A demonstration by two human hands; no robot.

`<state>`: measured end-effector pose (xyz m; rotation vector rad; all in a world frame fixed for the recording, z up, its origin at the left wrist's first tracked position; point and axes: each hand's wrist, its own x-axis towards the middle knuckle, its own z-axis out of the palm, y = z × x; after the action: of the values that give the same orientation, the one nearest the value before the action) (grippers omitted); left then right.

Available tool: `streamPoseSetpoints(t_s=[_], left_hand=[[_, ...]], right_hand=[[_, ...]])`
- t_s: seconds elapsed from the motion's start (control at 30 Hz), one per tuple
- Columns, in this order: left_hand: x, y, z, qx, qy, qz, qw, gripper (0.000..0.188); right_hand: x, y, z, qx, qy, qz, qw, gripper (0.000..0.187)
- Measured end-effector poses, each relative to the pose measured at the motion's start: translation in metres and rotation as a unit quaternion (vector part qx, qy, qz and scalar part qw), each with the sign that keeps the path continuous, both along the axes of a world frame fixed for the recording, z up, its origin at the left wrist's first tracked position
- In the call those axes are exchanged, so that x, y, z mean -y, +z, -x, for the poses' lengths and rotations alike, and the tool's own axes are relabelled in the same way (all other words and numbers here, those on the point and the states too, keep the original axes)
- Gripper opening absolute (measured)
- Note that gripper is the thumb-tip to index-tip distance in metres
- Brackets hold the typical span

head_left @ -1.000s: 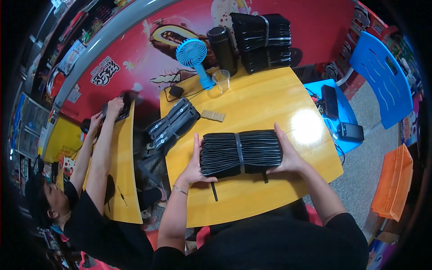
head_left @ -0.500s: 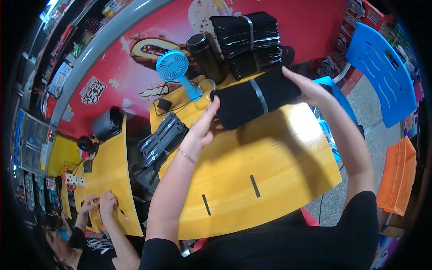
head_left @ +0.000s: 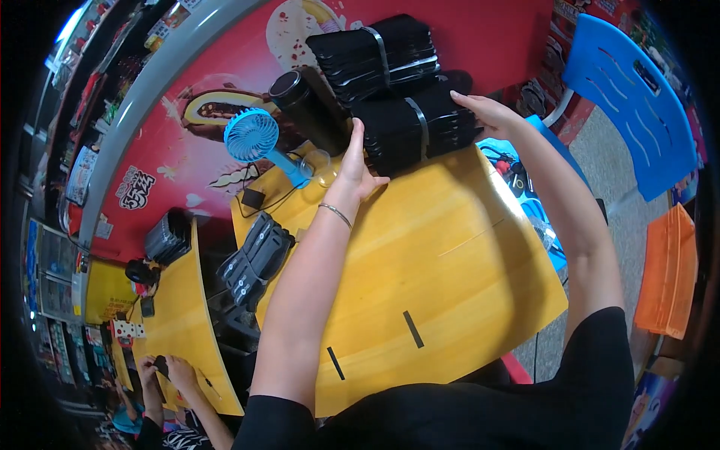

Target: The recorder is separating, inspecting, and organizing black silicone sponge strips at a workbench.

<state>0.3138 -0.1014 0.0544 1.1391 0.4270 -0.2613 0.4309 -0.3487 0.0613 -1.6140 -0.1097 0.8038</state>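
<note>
A thick bundle of flat black pieces, bound by a grey band, is at the far edge of the yellow table, between my two hands. My left hand grips its left end, thumb pointing up along the side and fingertips at its lower front edge. At the other end my right hand holds the right side, its fingers partly hidden behind the bundle. Directly behind is a second banded black bundle. A black cylindrical bottle leans into view left of both.
Left of the bottle are a blue handheld fan and a clear cup. Folded grey-black strapped items lie by the table's left edge. A blue chair and orange crate stand right. Another person's hands work at the left table.
Both hands have carried the bundle away from me, against the rear stack. Its layered front edges now face me rather than its flat top. The head view has shifted slightly.
</note>
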Motion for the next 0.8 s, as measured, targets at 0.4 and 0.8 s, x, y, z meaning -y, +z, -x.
streamPoseSetpoints(t_s=[0.4,0.8], left_hand=[[0.006,-0.017,0.003,0.021,0.054,0.052,0.997,0.102],[-0.054,-0.027,0.267,0.139,0.172,-0.176,0.959,0.036]], right_hand=[[-0.007,-0.046,0.01,0.08,-0.198,-0.165,0.963,0.067],[0.043,-0.064,0.211,0.283,-0.274,-0.054,0.918,0.016]])
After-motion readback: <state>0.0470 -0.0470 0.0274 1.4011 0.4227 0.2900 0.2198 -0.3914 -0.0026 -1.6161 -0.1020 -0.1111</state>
